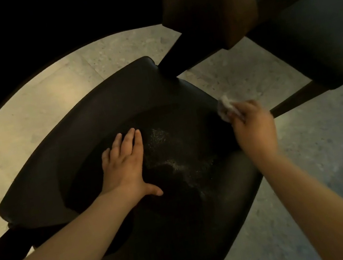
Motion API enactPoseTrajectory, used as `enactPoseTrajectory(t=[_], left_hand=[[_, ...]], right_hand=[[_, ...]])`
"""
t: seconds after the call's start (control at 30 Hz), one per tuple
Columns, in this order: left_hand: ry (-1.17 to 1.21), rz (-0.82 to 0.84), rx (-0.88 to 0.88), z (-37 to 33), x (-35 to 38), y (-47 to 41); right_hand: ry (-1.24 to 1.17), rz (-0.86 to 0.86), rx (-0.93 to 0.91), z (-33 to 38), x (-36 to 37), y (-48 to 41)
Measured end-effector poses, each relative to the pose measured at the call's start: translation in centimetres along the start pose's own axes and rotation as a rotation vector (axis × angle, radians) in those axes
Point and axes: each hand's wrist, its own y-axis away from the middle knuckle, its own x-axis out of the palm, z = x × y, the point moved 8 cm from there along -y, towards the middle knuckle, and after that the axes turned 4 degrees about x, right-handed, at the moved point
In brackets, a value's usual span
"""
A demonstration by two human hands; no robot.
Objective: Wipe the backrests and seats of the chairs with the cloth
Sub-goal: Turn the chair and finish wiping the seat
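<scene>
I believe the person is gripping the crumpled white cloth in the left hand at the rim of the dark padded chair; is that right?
Not quite: the right hand grips the crumpled white cloth at the rim of the dark padded chair. The left hand lies flat on its seat, empty, as the head view shows.

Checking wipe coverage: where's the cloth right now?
Head view, right of centre: the cloth is bunched in the right hand, at the right edge of the near chair.
</scene>
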Motion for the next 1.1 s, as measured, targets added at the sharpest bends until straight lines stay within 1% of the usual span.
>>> enactPoseTrajectory(t=[0.07, 0.13, 0.17, 0.23, 0.27, 0.33, 0.43, 0.5, 0.53, 0.6, 0.7, 0.77, 0.83, 0.9, 0.97, 1.03, 1.1], left_hand=[[-0.004, -0.007, -0.011, 0.0, 0.0, -0.1], [-0.016, -0.002, -0.020, -0.1, 0.0, -0.2], [-0.021, 0.006, -0.024, -0.1, 0.0, -0.2], [-0.035, 0.021, -0.037, -0.3, -0.1, -0.2], [-0.043, 0.029, -0.042, -0.3, -0.2, -0.2], [-0.051, 0.040, -0.046, -0.4, -0.2, -0.1], [-0.055, 0.038, -0.049, -0.5, -0.4, -0.1], [-0.057, 0.043, -0.054, -0.6, -0.3, 0.0], [-0.059, 0.041, -0.060, -0.6, -0.3, 0.0], [-0.061, 0.041, -0.065, -0.6, -0.3, 0.0], [-0.068, 0.044, -0.063, -0.7, -0.3, 0.0], [-0.074, 0.050, -0.063, -0.7, -0.4, 0.0], [-0.081, 0.053, -0.059, -0.8, -0.5, 0.1], [-0.085, 0.065, -0.056, -0.9, -0.6, 0.1], [-0.087, 0.067, -0.058, -0.9, -0.7, 0.2], [-0.079, 0.061, -0.056, -0.9, -0.7, 0.3], [-0.078, 0.056, -0.053, -1.0, -0.7, 0.3]], right_hand=[[-0.011, 0.003, 0.106, -1.2, 0.7, -2.0], [-0.009, 0.021, 0.187, -1.6, 2.2, -1.3], [0.013, 0.002, 0.180, -1.5, 2.6, 0.0], [0.047, -0.036, 0.098, -0.6, 2.9, 3.0], [0.059, -0.021, 0.050, -0.1, 3.1, 4.3], [0.058, 0.070, -0.049, 0.6, 3.5, 6.4], [-0.020, 0.215, -0.077, 0.8, 3.0, 6.5], [0.013, 0.180, -0.097, 0.6, 1.6, 4.5], [0.030, 0.128, -0.087, 0.3, 0.7, 2.9], [0.029, 0.030, 0.010, -0.9, -0.3, -0.2], [-0.017, 0.034, 0.207, -2.5, 1.3, -1.6], [-0.027, 0.015, 0.236, -2.4, 2.2, 0.0], [-0.006, -0.006, 0.165, -1.6, 2.4, 3.1], [0.045, 0.036, 0.033, -0.5, 2.8, 6.8], [0.009, 0.099, -0.058, 0.2, 2.9, 9.7], [-0.068, 0.135, -0.072, 0.1, 2.1, 9.7], [-0.060, 0.068, -0.061, -0.4, 1.0, 7.3]])
